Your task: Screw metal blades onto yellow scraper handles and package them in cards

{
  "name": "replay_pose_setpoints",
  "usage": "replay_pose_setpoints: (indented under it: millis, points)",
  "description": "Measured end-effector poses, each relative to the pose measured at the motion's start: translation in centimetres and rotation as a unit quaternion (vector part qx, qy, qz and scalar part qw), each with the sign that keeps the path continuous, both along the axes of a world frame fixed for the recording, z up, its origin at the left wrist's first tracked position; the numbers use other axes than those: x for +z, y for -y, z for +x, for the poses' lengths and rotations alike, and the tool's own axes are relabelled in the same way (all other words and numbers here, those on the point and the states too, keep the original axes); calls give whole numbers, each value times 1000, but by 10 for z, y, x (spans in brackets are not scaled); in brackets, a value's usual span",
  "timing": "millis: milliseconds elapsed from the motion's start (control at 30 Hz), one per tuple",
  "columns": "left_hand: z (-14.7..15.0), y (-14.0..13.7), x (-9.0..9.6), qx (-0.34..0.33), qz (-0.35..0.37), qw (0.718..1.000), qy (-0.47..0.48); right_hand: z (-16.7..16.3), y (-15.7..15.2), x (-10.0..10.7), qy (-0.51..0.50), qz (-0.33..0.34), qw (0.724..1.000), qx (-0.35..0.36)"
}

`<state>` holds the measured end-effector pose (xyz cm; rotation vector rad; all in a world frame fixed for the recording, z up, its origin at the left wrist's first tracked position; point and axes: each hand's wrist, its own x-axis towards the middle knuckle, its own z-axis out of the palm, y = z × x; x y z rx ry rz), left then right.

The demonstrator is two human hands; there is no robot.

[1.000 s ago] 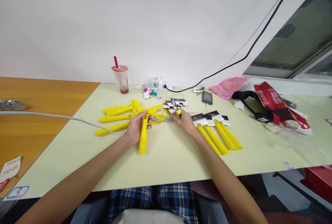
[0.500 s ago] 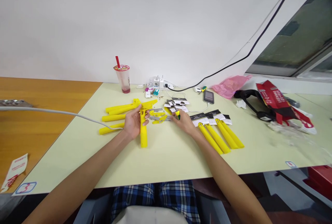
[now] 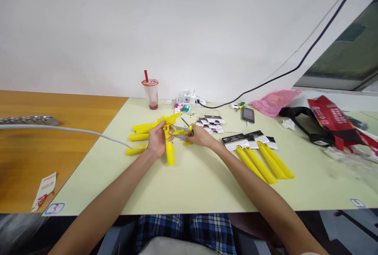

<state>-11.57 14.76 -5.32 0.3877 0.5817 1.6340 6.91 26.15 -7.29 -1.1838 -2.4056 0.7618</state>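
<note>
My left hand (image 3: 157, 140) is closed around a yellow plastic handle (image 3: 169, 150), which stands roughly upright with a yellow crosspiece at its top. In my right hand (image 3: 202, 135) is a screwdriver (image 3: 191, 129) with a yellow and green grip, its thin shaft pointing up and to the left. Between the two hands lie flat metal blades (image 3: 180, 136) with yellow parts, partly covered by my right fingers. More yellow handles (image 3: 138, 137) rest left of and behind my left hand. Beyond my right hand is a pile of black and white cards (image 3: 214, 120).
Carded yellow tools (image 3: 267, 164) lie beside my right forearm. A cup with a red straw (image 3: 151, 97), a power strip (image 3: 186, 97) and a phone (image 3: 247, 114) stand or lie at the back. A grey cable (image 3: 88, 130) crosses the left side. Right are a pink bag (image 3: 274, 103) and red packaging (image 3: 330, 119).
The view has shifted, so everything sits further right in the picture, apart from the arms. My right hand has drawn the screwdriver slightly nearer the handle, and its shaft now points up-left.
</note>
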Motion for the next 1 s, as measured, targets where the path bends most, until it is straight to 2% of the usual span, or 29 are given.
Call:
replay_pose_setpoints:
  millis: [400,567,667,733,833,900,1000]
  points:
    - [6,1,-3,-19,-4,1000,-22,17,-15,18,-63,-88,994,20]
    - [9,2,-4,-30,-18,999,-39,44,-14,34,-98,-71,993,-5]
    - [15,4,-5,-63,-28,995,-67,65,-8,41,-125,-53,990,-34]
    - [21,7,-7,-99,-33,989,-104,73,-1,40,-200,-77,975,-54]
    - [32,12,-12,-153,-41,974,-164,77,12,30,-336,-149,928,-65]
    - [39,14,-16,-175,-53,963,-198,75,20,24,-374,-188,906,-56]
    - [45,15,-21,-184,-67,953,-231,72,30,20,-383,-233,893,-39]
